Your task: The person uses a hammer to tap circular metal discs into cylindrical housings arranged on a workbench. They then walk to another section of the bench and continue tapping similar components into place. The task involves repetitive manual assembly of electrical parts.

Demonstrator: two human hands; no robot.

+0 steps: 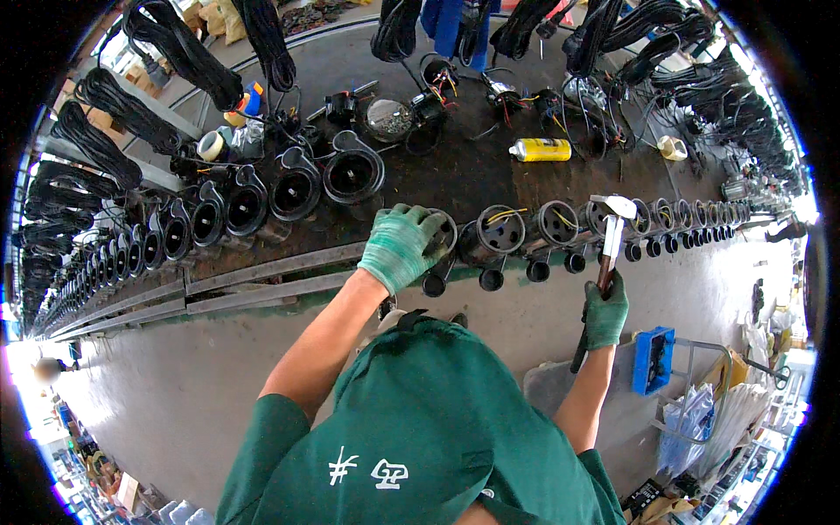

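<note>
My left hand, in a green knit glove, rests on a black round housing at the bench's near edge, its fingers curled over the rim. The palm side is hidden. My right hand, gloved alike, grips a hammer by its dark brown handle. The hammer's pale metal head points away from me, above the row of housings. Between my hands stand an open black housing with yellow wires and another one, each with a short side pipe facing me.
Black scroll-shaped casings line the bench to the left. A yellow can lies on the dark bench top. Coiled black cables hang along the far side. At the lower right, a blue crate sits by a metal-framed cart.
</note>
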